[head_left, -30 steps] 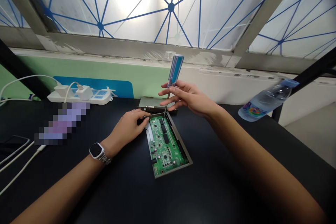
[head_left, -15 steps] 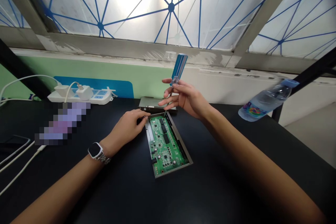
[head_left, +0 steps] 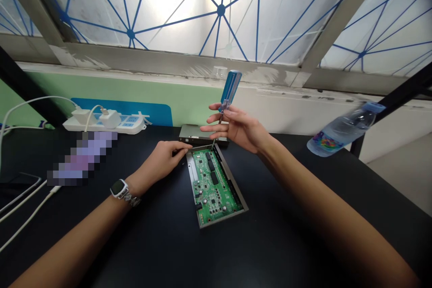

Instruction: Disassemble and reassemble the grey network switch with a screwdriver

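My right hand [head_left: 236,128] grips a blue screwdriver [head_left: 228,92] — tip by the circuit board [head_left: 214,184]. My left hand [head_left: 162,157] curls just beside it (holding anything? can't tell).

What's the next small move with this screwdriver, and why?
I'd probably straighten the blue-handled screwdriver in your right hand and seat its tip gently. Its shaft leans slightly, and the tip appears to sit at the top edge of the metal tray around the green circuit board. Your left hand is close by at that edge, so it could steady the tray.
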Demonstrator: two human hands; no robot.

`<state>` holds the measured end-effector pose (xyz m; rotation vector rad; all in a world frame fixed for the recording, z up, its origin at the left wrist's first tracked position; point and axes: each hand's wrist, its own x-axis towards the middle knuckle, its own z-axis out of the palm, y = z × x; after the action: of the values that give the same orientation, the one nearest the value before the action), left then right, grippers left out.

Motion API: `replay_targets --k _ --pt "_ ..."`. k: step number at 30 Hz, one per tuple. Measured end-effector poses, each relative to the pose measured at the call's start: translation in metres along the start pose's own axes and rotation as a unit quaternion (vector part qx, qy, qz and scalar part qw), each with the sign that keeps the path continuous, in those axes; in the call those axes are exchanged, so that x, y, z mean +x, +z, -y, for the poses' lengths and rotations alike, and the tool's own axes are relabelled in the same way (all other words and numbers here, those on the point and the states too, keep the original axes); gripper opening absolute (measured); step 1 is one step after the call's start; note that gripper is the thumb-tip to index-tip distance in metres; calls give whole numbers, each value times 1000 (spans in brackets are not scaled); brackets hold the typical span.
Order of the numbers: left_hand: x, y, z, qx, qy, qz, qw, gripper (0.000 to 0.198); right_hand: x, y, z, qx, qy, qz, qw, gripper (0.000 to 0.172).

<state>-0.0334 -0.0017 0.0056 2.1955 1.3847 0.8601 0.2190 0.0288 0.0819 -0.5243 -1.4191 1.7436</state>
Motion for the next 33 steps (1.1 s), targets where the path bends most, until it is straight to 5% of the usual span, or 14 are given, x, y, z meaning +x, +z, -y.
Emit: replay_targets --k 9,22,33 --pt "-1 0 -2 26 11 -3 1000 26 0 -4 1 -50 24 16 998 28" --pt "-1 11 -5 53 13 -41 998 25 7 1 -8 -52 -45 -133 989 37" --pt "0 -27 -1 97 74 21 992 19 4 0 -6 -17 -31 -73 997 22"
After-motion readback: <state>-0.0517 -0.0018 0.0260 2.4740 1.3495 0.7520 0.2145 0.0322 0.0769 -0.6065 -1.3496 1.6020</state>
